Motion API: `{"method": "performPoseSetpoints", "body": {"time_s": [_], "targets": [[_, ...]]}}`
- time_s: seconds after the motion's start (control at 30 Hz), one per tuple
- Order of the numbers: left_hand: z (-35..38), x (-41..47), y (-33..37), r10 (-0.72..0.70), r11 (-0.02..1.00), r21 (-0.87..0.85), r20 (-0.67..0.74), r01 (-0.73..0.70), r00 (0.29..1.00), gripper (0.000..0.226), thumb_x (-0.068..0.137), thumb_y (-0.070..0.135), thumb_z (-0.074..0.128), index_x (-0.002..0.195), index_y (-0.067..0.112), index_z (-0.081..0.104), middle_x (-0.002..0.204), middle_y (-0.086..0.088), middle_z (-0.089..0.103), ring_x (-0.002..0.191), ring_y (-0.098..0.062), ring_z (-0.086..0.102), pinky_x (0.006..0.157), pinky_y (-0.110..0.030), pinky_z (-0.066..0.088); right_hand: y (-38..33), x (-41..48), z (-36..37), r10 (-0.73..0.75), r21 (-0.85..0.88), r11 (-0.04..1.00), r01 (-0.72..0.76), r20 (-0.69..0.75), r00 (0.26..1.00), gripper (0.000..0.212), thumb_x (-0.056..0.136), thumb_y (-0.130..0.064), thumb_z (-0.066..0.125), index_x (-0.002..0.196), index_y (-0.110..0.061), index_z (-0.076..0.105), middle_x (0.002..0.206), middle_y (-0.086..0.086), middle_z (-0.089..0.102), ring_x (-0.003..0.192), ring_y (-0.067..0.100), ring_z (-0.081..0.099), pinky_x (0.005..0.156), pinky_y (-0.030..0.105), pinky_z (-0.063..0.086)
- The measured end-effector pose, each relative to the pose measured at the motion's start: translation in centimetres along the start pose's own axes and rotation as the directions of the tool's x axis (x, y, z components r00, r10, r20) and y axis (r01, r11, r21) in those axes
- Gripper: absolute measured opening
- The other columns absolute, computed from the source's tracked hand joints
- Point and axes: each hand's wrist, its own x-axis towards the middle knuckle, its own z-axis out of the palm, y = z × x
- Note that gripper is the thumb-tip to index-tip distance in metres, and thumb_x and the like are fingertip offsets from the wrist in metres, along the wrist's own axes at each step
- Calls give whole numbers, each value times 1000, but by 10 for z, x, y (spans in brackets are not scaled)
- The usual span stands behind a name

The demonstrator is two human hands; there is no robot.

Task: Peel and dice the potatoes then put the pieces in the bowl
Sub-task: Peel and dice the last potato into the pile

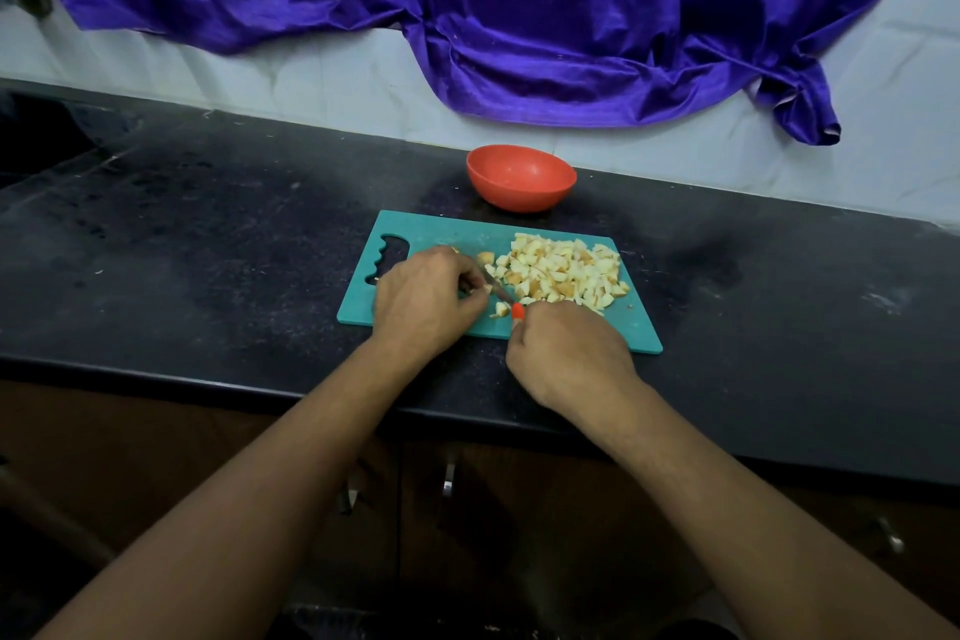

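**Knife on a small potato piece, diced heap just past the fingers**

The left hand (423, 299) lies knuckles-up on the teal cutting board (441, 231), its fingers curled together and pinching a small potato piece (487, 289) at their tips. The right hand (566, 353) is closed in a fist round the knife (500, 293). Only the red end of the handle shows above the curled fingers, and the thin blade slants up and away from them toward the left fingertips, ending right against the pinched piece. Whether the edge is in the piece or merely beside it cannot be told.

One loose cube (501, 309) lies on the board between the two sets of fingers, just beside the red handle end. The diced potatoes (563, 270) are heaped on the board just beyond the right hand's fingers and to the right of the left fingertips, pale yellow with some browner faces. A few stray cubes sit at the heap's near edge, close to the blade.

The red bowl (521, 177) stands upright on the black counter (208, 234), off the board and well beyond both sets of fingertips, near the tiled wall; no pieces can be seen inside it. The board's cut-out grip lies to the left of the left hand's knuckles. A purple cloth (519, 16) hangs down the wall above the bowl
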Motion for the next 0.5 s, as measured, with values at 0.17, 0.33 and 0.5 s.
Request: {"method": "performPoseSetpoints", "body": {"time_s": [0.17, 0.33, 0.5], "targets": [[1, 1, -1, -30, 1000, -6, 17, 30, 999, 13, 88, 40, 68, 95, 32, 76, 104, 14, 68, 93, -9, 63, 67, -29, 43, -4, -3, 4, -21, -72, 997, 22, 12, 1000, 30, 105, -39, 45, 114, -16, 62, 99, 3, 60, 90, 20, 59, 71, 37, 48], [-2, 0, 0, -30, 999, -19, 35, 30, 999, 14, 88, 40, 67, 97, 33, 75, 105, 14, 68, 93, -8, 61, 67, -29, 41, 10, 1, 0, -8, 74, 997, 2, 79, 997, 29, 106, -41, 44, 96, -18, 59, 90, 0, 61, 81, 16, 59, 66, 36, 49], [-4, -4, -2, 89, 988, -132, 33, -84, 995, 20, 90, 40, 67, 106, 30, 73, 109, 12, 65, 97, -10, 60, 76, -35, 51, 23, 0, -14, 83, 365, 918, -153, 202, 976, 37, 108, -46, 40, 115, -17, 60, 93, 4, 64, 73, 24, 71, 61, 37, 63]]}}
